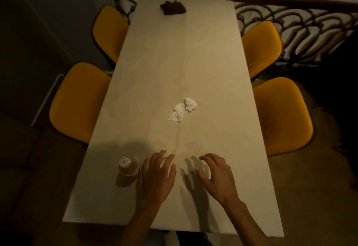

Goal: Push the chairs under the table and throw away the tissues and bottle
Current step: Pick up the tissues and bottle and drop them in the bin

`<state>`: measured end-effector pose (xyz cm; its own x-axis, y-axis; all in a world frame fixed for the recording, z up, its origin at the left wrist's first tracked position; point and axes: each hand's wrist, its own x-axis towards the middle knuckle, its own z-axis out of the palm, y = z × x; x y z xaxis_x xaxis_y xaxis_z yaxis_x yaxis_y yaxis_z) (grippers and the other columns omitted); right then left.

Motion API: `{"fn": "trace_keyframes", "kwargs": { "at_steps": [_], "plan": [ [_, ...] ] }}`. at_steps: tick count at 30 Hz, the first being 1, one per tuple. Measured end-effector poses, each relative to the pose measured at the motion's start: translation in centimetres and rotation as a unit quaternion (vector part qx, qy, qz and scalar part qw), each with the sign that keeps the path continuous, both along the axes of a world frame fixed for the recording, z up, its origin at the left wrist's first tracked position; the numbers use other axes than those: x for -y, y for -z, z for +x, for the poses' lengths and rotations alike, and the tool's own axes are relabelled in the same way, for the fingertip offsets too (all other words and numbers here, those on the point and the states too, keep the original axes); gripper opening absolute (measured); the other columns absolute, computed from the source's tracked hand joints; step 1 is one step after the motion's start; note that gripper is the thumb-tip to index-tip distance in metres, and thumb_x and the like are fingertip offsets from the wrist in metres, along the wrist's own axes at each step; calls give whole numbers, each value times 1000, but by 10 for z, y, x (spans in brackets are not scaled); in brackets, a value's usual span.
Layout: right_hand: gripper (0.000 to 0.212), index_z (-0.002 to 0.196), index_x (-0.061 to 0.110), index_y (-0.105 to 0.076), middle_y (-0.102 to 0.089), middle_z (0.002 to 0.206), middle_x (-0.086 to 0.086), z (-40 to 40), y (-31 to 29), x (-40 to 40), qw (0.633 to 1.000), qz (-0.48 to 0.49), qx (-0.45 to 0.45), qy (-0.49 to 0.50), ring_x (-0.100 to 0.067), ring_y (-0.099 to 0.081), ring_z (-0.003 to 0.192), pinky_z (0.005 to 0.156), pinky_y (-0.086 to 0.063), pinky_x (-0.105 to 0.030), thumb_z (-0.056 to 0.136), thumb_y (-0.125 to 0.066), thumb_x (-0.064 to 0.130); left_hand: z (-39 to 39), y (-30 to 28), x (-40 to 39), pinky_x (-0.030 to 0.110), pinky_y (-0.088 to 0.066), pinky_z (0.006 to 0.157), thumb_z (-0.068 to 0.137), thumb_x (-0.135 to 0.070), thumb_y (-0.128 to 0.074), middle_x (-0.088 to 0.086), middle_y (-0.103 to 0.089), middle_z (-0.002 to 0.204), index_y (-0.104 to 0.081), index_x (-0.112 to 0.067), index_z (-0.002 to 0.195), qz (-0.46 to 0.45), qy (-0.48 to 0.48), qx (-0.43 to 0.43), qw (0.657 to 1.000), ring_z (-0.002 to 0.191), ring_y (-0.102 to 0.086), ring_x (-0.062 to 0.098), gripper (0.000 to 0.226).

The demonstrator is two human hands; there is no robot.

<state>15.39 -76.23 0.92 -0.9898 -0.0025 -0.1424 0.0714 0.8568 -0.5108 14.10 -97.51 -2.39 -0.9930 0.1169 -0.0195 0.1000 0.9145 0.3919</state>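
So both hands hover low in the frame over the tabletop (222,83), fingers spread, grip released on each. Bottle (129,166) stands just beside my left hand (158,176), on its left. Right hand (215,174) holds nothing. Crumpled tissues (183,109) lie mid-frame, well apart from both hands. Four yellow chairs (77,102) flank the sides

A home dining corner, dimly lit; a long pale table (193,61) runs up the middle of the frame; four yellow padded chairs (77,100) flank it, two at the left edge, two at the right; an ornate scrolled metal railing (300,30) crosses the upper right with white curtain behind; a plain wall fills the upper left; domestic, not commercial.
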Motion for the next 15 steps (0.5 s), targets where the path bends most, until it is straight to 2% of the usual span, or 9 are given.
{"fn": "trace_keyframes", "kwargs": {
  "at_steps": [3,8,12,15],
  "plan": [
    [41,127,31,-61,-59,132,7,-28,14,-9,999,-5,-8,-35,-16,-52,122,99,-44,-35,93,-54,54,-17,14,-7,53,-33,108,96,-38,-41,2,-54,138,-58,-27,127,-5,-26,-13,1000,127,-49,27,37],
    [35,126,28,-60,-60,129,5,-76,39,-6,997,-57,-9,-48,-14,-50,119,99,-43,-32,94,-60,44,-63,38,-15,52,-28,112,96,-39,-37,2,-48,147,-52,-29,135,-27,-48,7,998,134,-43,25,42],
    [34,125,23,-61,-59,126,3,-122,64,13,996,-84,-1,-42,-10,-47,115,94,-27,-8,95,-63,38,-94,73,-11,52,-20,115,98,-45,-30,0,-36,156,-38,-34,145,-72,-52,48,995,143,-32,22,48],
    [35,125,19,-61,-57,123,2,-155,81,32,992,-122,-8,-19,-10,-50,111,94,-35,-11,94,-65,34,-107,107,-8,56,-16,116,99,-47,-26,0,-28,160,-32,-36,149,-88,-71,86,990,146,-26,23,51]
  ]
}}
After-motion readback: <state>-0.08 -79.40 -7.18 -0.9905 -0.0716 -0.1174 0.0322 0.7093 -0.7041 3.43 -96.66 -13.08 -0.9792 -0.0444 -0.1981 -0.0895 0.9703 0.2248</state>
